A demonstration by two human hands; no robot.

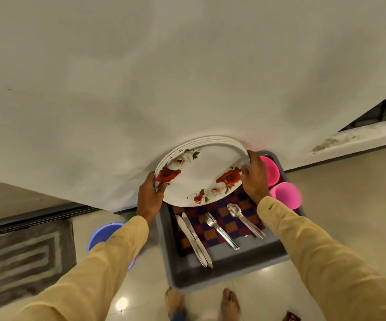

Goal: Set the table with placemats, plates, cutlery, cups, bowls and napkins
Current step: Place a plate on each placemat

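Barely begun, I judge: left hand (150, 193) and right hand (254, 179) grip the plates (199, 172) by opposite rims at the tabletop (141, 89) edge, while cutlery (219, 230), cups (284, 195) and mats (213, 235) lie in the tray (210, 274).

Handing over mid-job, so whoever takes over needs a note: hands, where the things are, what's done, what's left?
Left hand and right hand grip opposite rims of the stack of plates, held tilted above the grey tray at the edge of the table.
In the tray: checked placemats with knives, forks and spoons on them; pink cups at its right side.
Blue bowl at the left, partly behind the left sleeve.
Done: nothing laid yet. Left: everything; napkins not in view.
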